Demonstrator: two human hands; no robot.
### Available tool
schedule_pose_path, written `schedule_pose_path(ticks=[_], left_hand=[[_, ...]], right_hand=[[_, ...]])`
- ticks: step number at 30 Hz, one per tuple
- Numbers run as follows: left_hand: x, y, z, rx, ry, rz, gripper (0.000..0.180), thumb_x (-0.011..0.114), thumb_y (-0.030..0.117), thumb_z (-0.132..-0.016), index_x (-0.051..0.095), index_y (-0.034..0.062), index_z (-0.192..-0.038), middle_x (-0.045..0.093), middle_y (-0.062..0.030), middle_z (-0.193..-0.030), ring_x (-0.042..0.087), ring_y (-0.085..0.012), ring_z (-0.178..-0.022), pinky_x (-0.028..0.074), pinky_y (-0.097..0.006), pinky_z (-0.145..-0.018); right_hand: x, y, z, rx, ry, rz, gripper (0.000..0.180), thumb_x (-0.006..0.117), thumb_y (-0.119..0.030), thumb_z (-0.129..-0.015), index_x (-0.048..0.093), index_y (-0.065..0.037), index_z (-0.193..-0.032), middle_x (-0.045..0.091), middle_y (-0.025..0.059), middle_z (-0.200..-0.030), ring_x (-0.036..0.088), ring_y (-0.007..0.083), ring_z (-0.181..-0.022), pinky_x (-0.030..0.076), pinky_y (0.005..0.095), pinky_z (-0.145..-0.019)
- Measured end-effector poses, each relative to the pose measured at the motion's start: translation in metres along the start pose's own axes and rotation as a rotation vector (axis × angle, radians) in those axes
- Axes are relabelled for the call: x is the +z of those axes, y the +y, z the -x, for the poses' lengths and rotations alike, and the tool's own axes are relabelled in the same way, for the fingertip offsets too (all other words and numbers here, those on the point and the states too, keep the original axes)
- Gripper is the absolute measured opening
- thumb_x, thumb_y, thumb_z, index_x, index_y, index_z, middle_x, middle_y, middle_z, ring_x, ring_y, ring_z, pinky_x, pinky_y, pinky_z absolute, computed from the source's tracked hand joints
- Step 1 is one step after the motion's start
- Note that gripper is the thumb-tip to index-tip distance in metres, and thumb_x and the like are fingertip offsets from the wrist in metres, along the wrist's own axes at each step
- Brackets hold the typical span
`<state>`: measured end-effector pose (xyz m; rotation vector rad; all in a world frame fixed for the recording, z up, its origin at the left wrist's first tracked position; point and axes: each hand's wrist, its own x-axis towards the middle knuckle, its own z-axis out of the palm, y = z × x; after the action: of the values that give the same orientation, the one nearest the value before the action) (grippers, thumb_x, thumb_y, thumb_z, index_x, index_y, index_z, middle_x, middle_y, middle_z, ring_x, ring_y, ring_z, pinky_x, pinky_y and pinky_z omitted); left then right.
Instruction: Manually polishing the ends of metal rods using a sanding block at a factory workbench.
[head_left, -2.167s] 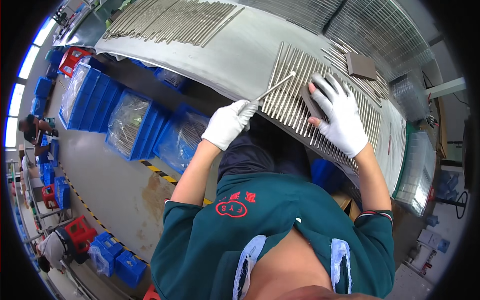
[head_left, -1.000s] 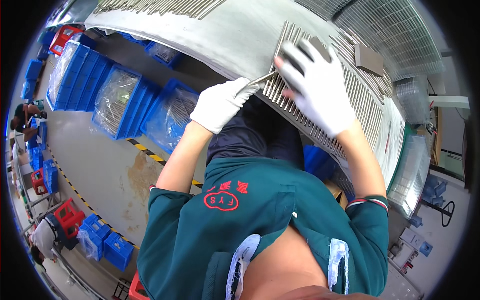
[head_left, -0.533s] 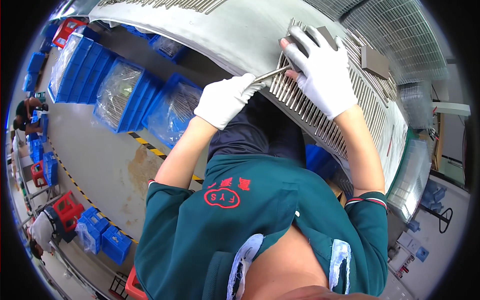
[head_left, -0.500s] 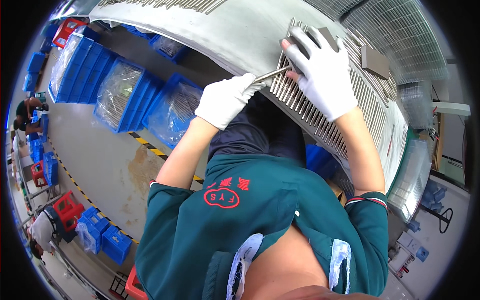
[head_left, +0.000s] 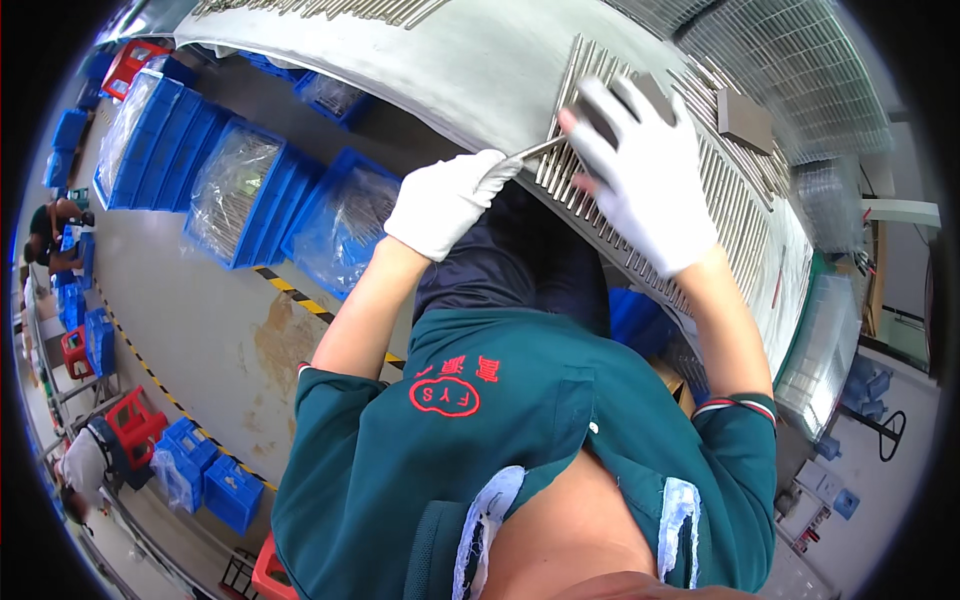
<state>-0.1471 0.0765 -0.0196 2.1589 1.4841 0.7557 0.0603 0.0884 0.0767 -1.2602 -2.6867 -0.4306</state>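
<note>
My left hand (head_left: 435,205), in a white glove, is closed round one end of a thin metal rod (head_left: 543,148). That rod points up and to the right, its far end close to the fingers of my right hand (head_left: 645,185). My right hand, also gloved with some fingertips bare, is bent round a grey block (head_left: 655,97), which its fingers partly cover. Beneath it lies a row of similar metal rods (head_left: 722,190), side by side along the table edge. A second grey-brown block (head_left: 745,122) rests on rods farther right.
Wire-mesh trays (head_left: 800,75) stand at the table's far right. More rods (head_left: 340,8) lie at the far left of the pale-covered table (head_left: 480,75). Blue crates (head_left: 235,190) with plastic-wrapped rods stand on the floor at left. People work in the distant left.
My right hand has shifted slightly nearer to me with the block and looks blurred. My left hand and its rod have moved slightly left.
</note>
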Motion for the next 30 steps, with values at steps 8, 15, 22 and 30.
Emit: schedule_pose_path(ticks=[8,15,22,30], left_hand=[[-0.009,0.002,-0.003,-0.119,-0.165,0.065,0.026,0.054,0.035,-0.090,0.063,0.0135,-0.102,0.066,-0.0096,-0.087,0.063,-0.0293,-0.078,0.049,-0.036,-0.068],[-0.005,-0.002,-0.006,0.053,-0.067,-0.100,0.026,0.051,0.037,-0.090,0.060,0.0138,-0.099,0.064,-0.0094,-0.081,0.062,-0.0295,-0.074,0.048,-0.039,-0.063],[-0.007,0.001,-0.003,0.072,0.015,-0.195,0.024,0.056,0.038,-0.088,0.062,0.0173,-0.099,0.064,-0.0086,-0.077,0.062,-0.0275,-0.069,0.048,-0.037,-0.059],[-0.007,-0.007,-0.003,0.075,0.014,-0.155,0.025,0.058,0.034,-0.088,0.063,0.0126,-0.100,0.064,-0.0105,-0.077,0.062,-0.0275,-0.068,0.048,-0.036,-0.061]], right_hand=[[0.004,-0.001,0.013,0.022,0.031,-0.027,0.052,0.075,-0.027,-0.065,0.060,-0.020,-0.115,0.052,0.0047,-0.122,0.045,0.0250,-0.119,0.034,0.0550,-0.096],[0.019,0.009,-0.013,0.068,0.045,0.091,0.046,0.068,-0.033,-0.074,0.058,-0.020,-0.117,0.051,0.0033,-0.122,0.046,0.0236,-0.117,0.036,0.0549,-0.093],[-0.010,0.007,0.061,0.218,-0.103,0.011,0.053,0.073,-0.025,-0.068,0.057,-0.019,-0.118,0.049,0.0063,-0.127,0.044,0.0270,-0.119,0.034,0.0497,-0.096],[-0.018,0.129,0.211,0.759,0.072,0.392,0.059,0.055,-0.046,-0.085,0.042,-0.022,-0.137,0.038,0.0095,-0.143,0.039,0.0304,-0.128,0.035,0.0470,-0.101]])
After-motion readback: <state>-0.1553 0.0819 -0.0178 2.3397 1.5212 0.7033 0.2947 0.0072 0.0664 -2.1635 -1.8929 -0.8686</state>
